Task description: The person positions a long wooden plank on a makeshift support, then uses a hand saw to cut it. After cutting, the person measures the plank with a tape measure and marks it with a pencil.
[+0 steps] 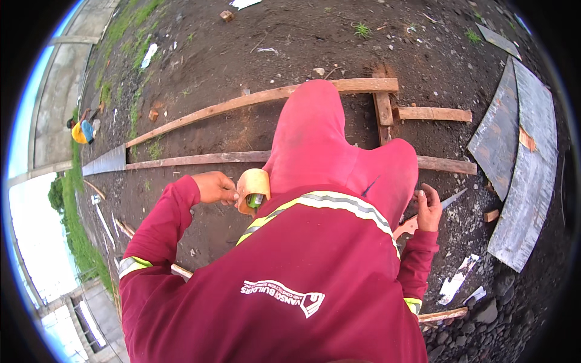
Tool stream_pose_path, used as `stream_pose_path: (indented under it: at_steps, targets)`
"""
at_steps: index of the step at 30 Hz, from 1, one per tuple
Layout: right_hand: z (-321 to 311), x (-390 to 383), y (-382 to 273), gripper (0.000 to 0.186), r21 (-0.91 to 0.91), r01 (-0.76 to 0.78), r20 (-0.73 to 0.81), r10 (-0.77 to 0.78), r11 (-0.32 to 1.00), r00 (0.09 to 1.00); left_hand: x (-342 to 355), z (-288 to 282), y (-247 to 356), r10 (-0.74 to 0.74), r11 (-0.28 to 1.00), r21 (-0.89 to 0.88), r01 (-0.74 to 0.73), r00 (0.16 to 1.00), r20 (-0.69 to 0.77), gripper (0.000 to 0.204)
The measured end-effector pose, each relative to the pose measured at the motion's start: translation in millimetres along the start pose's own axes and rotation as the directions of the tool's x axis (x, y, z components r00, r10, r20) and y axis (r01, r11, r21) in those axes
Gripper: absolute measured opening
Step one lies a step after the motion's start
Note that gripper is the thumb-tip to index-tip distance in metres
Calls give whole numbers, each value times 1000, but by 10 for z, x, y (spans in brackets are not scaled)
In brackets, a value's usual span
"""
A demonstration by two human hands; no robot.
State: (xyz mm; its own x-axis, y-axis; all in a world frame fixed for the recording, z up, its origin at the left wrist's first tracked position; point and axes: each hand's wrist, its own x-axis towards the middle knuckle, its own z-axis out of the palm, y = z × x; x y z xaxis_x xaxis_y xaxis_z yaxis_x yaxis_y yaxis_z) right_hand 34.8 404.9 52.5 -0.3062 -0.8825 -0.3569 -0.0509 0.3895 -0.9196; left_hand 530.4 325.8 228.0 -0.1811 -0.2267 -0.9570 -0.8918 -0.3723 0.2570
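My left hand is beside my hip, its thumb and fingertips closed at the rim of a tan, cup-shaped pouch. A green and dark object sits inside that pouch; its kind is hard to make out. On my other side, my right hand is raised near my thigh. Its fingers curl loosely, and nothing shows between them. Close by lies a handsaw with an orange-brown handle and a grey blade, partly hidden by my leg and right hand.
Two long timbers run under and past my legs, meeting a short crosspiece. A grey metal sheet lies at their left end. Larger sheets lie at right. Another person is far left.
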Motion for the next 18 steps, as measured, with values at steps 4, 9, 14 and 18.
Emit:
stream_pose_path:
  at_steps: [4, 9, 14, 18]
  targets:
    - [242, 408, -249, 23, -64, 137, 173, -124, 989, 977, 28, 685, -186, 68, 997, -13, -70, 992, -109, 29]
    - [505, 516, -461, 26, -170, 238, 307, -178, 956, 935, 231, 1215, -240, 108, 990, -20, -137, 860, -499, 28]
    - [690, 473, -494, 25, -231, 301, 307, -224, 925, 925, 325, 1368, -231, 27, 999, 54, 3, 829, -558, 48]
    - [651, 404, -496, 25, -235, 352, 268, -288, 906, 919, 456, 1322, -321, -107, 955, 184, 232, 849, -518, 40]
